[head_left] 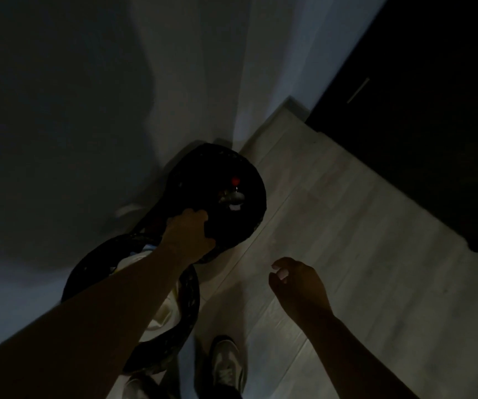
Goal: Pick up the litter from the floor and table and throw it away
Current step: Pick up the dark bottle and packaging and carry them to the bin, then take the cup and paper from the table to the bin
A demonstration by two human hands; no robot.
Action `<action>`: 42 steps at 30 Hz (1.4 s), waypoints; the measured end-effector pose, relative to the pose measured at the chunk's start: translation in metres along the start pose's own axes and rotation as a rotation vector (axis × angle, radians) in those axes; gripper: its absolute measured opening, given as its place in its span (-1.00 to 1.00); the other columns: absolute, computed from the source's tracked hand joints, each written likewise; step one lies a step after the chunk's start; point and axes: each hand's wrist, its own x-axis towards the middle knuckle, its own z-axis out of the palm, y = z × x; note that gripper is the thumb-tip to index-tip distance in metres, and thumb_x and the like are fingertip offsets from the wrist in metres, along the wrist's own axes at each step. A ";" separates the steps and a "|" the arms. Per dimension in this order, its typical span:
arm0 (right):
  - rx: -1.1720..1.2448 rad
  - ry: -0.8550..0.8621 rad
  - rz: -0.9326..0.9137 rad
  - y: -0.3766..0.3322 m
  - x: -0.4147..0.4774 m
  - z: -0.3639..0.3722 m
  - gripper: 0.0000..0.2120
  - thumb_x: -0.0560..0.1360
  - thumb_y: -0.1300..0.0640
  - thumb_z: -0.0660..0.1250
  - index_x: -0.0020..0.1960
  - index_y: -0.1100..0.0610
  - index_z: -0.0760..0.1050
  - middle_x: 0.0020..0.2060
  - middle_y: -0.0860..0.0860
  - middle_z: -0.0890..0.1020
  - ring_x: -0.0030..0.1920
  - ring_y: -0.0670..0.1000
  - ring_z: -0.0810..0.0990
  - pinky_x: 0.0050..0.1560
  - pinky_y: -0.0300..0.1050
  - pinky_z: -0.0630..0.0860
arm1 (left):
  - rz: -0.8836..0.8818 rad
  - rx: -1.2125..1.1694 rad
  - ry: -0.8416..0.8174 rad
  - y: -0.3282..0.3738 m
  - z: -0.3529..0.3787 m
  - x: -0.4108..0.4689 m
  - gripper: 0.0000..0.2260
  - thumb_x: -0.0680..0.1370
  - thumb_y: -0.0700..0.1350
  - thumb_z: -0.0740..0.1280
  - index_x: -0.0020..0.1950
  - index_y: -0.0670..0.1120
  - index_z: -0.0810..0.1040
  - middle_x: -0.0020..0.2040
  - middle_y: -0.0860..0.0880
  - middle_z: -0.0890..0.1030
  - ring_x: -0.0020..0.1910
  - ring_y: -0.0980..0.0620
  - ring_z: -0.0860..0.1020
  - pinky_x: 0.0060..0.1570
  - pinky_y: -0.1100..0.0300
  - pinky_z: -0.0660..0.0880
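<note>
Left hand (187, 234) grip: holding black bin (226, 152) rim | right hand (298, 283) grip: loose, empty

far black bin (203, 180) and near bin (88, 269) against wall (59, 110) at left, bare floor (347, 226) open rightward, dark cabinet (433, 125) beyond

A pale wall (203, 53) fills the far left, dim and shadowed. A dark cabinet (433, 110) with a thin handle (358, 90) stands far right. A light shoe (227, 367) shows near, at centre.
</note>
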 end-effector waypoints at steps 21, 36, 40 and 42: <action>-0.167 0.145 -0.274 -0.131 -0.140 -0.157 -0.64 0.50 -0.05 0.33 0.28 -0.07 0.45 0.11 -0.11 0.55 0.02 -0.17 0.51 0.01 -0.37 0.45 | 0.424 0.185 0.128 0.071 -0.212 -0.184 -0.72 0.49 -0.05 0.26 0.07 -0.21 0.56 -0.06 -0.16 0.59 -0.10 -0.11 0.57 -0.08 0.04 0.50; -0.189 0.584 -0.689 -0.326 -0.411 -0.383 -0.64 0.48 -0.06 0.37 0.26 -0.13 0.45 -0.01 -0.25 0.48 -0.06 -0.24 0.49 -0.13 -0.53 0.37 | 0.679 0.273 0.644 0.165 -0.503 -0.429 -0.58 0.52 0.10 0.31 0.36 0.05 0.42 0.22 0.06 0.51 0.15 0.11 0.49 0.16 0.29 0.35; -0.146 0.732 -0.840 -0.373 -0.487 -0.430 -0.66 0.45 -0.05 0.40 0.22 -0.11 0.50 0.00 -0.23 0.54 -0.06 -0.22 0.52 -0.03 -0.39 0.48 | 0.733 0.280 0.817 0.187 -0.573 -0.511 -0.60 0.51 0.11 0.33 0.32 0.07 0.45 0.19 0.10 0.51 0.12 0.15 0.48 0.12 0.35 0.34; -0.135 0.779 -0.924 -0.394 -0.520 -0.449 -0.67 0.45 -0.04 0.41 0.21 -0.11 0.51 -0.03 -0.25 0.54 -0.07 -0.24 0.51 -0.04 -0.41 0.47 | 0.738 0.308 0.895 0.195 -0.599 -0.548 -0.60 0.50 0.12 0.33 0.32 0.10 0.44 0.15 0.14 0.49 0.06 0.22 0.47 0.02 0.48 0.28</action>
